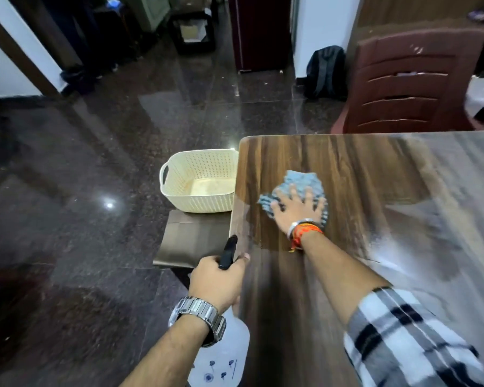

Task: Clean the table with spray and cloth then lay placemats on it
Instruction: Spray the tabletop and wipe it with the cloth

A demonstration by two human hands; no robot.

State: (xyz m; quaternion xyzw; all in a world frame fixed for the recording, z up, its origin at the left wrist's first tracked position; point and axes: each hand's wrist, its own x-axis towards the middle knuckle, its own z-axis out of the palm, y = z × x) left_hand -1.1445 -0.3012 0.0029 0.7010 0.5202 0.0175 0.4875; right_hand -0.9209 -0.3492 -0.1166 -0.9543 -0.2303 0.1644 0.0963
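Right hand (298,209): palm down, fingers spread and straight, pressing flat on 1 blue cloth (302,180). Nothing is clenched; the cloth is pinned under the palm, not gripped. The cloth lies crumpled on the wooden table (347,155), near its far left corner. The table shows pale, streaky patches to the right of the hand.

Left hand (215,280): fingers curled round the black spray head (228,251) of 1 spray bottle (224,356), a firm grasp. The white bottle body, printed with small blue flowers, hangs below the wrist, just beside the table's left edge and off the tabletop. A metal watch (199,314) sits on this wrist.

Left of the table: 1 cream perforated basket (207,203) rests on a brown glossy surface (190,241); I cannot tell whether this is a stool top or mats.

Beyond the table: 1 maroon chair (408,82) and 1 black backpack (326,71) against the wall.
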